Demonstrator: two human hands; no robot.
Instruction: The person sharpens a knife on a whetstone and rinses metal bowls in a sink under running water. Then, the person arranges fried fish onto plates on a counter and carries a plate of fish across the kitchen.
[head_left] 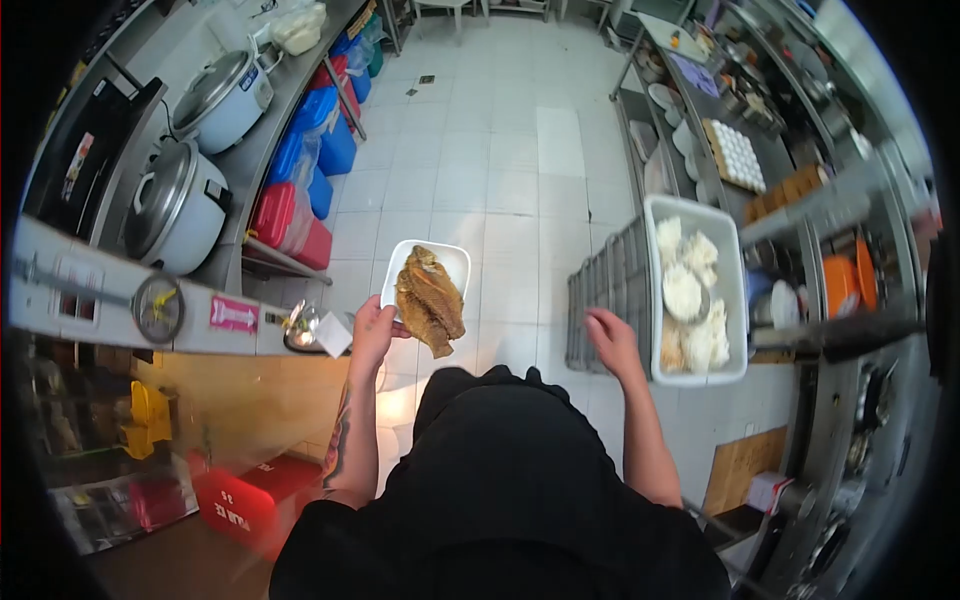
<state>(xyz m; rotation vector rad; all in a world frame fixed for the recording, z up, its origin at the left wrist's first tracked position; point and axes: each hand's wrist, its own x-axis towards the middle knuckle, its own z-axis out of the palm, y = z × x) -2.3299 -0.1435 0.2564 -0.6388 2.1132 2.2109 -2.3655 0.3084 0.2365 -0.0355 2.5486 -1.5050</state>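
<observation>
My left hand (372,328) grips the lower left edge of a white plate (455,258), with the thumb on the rim. A whole fried fish (430,295), brown and crisp, lies on this plate, its tail reaching past the near edge. To the right, my right hand (612,342) is held low with loosely bent fingers and nothing visible in it. Just beyond it stands a white tub (741,300) of what looks like cooked rice (712,338). A round bowl (686,318), also filled with rice, sits inside the tub.
Grey crates (610,290) stand beside the tub. Two rice cookers (180,215) are on the left counter, above blue bins (325,130) and red bins (290,222). An egg tray (735,155) rests on the right shelving. A red box (245,500) is at lower left. Tiled floor (480,160) stretches ahead.
</observation>
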